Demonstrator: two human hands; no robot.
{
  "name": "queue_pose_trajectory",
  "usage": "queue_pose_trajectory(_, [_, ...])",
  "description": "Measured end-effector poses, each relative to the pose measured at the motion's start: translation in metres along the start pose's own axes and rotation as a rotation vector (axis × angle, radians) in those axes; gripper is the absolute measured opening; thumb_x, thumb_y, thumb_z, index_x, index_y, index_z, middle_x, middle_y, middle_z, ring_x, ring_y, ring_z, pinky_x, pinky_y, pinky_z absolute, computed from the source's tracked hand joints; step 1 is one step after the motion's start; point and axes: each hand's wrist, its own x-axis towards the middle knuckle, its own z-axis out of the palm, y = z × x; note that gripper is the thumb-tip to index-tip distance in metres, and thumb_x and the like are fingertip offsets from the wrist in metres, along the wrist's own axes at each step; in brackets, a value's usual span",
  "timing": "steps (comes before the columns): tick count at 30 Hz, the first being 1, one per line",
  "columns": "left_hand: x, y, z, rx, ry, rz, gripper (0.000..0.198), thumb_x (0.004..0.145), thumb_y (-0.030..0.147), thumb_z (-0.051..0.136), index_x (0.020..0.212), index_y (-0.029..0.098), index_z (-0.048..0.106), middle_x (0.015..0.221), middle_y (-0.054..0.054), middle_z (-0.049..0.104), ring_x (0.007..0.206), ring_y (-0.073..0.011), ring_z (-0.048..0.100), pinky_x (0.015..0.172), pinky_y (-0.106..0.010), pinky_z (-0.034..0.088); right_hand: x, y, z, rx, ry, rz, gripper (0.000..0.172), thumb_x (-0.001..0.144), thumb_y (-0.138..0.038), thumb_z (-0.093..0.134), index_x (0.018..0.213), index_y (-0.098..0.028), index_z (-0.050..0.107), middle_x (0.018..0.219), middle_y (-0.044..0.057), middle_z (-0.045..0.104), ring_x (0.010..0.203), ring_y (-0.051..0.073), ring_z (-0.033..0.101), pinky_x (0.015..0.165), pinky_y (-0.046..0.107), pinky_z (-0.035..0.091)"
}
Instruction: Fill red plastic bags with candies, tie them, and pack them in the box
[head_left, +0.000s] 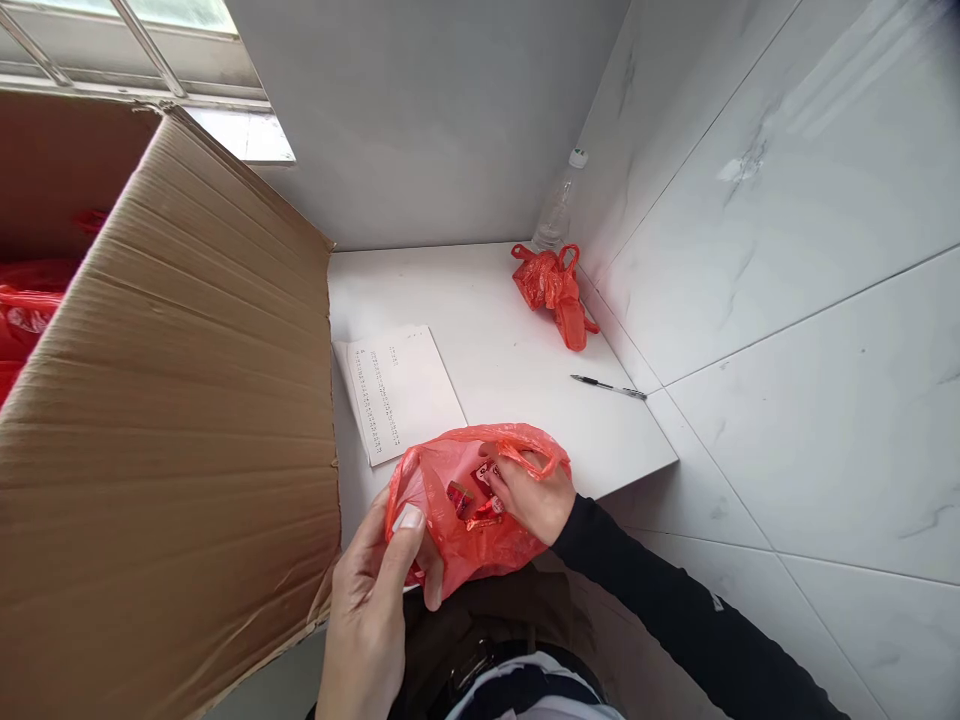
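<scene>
Two bare hands work at an open red plastic bag (480, 562) at the near edge of a white surface (510, 385), just in front of the person's body. The left hand (379, 585) pinches the bag's rim, thumb on the inside and fingers outside. The right hand (538, 500), below a black sleeve (645, 600), reaches into the bag's mouth with its fingers bent close together at some small red packets (460, 498); I cannot tell whether it grips one. One bag handle loops over the back of that hand.

Beyond the bag, to the left, lie printed sheets of paper (409, 390). A pen (608, 387) lies near the surface's right edge. Farther back, a crumpled red bundle (572, 318) sits just in front of a clear bottle (556, 212) in the corner. A large cardboard box (202, 400) stands at the left, with more red bags (30, 300) inside.
</scene>
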Motion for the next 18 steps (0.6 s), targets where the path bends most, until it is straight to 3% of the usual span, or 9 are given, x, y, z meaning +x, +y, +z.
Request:
queue_pose_trajectory(5, [0.001, 0.003, 0.0, 0.011, -0.004, -0.01, 0.022, 0.096, 0.044, 0.058, 0.11, 0.027, 0.065, 0.053, 0.006, 0.048, 0.053, -0.0135, 0.041, 0.058, -0.025, 0.037, -0.017, -0.001, -0.008, -0.043, -0.05, -0.144, 0.036, 0.094, -0.017, 0.048, 0.127, -0.022, 0.061, 0.116, 0.01, 0.07, 0.109, 0.027, 0.066, 0.095, 0.042, 0.056])
queue_pose_trajectory(8, [0.001, 0.002, 0.001, 0.002, -0.007, -0.032, 0.025, 0.096, 0.045, 0.058, 0.113, 0.028, 0.065, 0.052, 0.006, 0.048, 0.049, -0.0126, 0.04, 0.053, -0.025, 0.036, -0.026, 0.009, 0.0, -0.099, -0.009, -0.208, 0.038, 0.094, -0.019, 0.048, 0.131, -0.019, 0.058, 0.128, 0.014, 0.066, 0.121, 0.032, 0.06, 0.099, 0.049, 0.053])
queue_pose_trajectory(13, [0.0, 0.0, 0.0, 0.015, -0.001, -0.042, 0.029, 0.094, 0.046, 0.06, 0.113, 0.025, 0.067, 0.051, 0.006, 0.048, 0.048, -0.0121, 0.04, 0.049, -0.024, 0.037, -0.027, 0.017, 0.013, -0.14, 0.151, -0.34, 0.042, 0.098, -0.02, 0.044, 0.14, -0.015, 0.049, 0.129, 0.019, 0.064, 0.119, 0.032, 0.061, 0.098, 0.05, 0.055])
queue_pose_trajectory(16, [-0.001, 0.0, -0.002, 0.006, 0.015, -0.044, 0.037, 0.092, 0.048, 0.061, 0.121, 0.026, 0.064, 0.05, 0.006, 0.048, 0.046, -0.0124, 0.039, 0.043, -0.023, 0.034, -0.021, 0.01, 0.003, -0.126, 0.16, -0.357, 0.049, 0.097, -0.016, 0.044, 0.147, -0.015, 0.041, 0.127, 0.017, 0.064, 0.121, 0.03, 0.061, 0.1, 0.045, 0.054])
queue_pose_trajectory(18, [0.0, 0.001, -0.002, 0.003, 0.022, -0.043, 0.04, 0.091, 0.049, 0.062, 0.123, 0.025, 0.063, 0.05, 0.006, 0.048, 0.046, -0.0127, 0.039, 0.043, -0.023, 0.035, -0.016, 0.002, -0.007, -0.107, 0.136, -0.334, 0.05, 0.095, -0.012, 0.046, 0.145, -0.014, 0.043, 0.118, 0.014, 0.067, 0.112, 0.027, 0.065, 0.097, 0.039, 0.056])
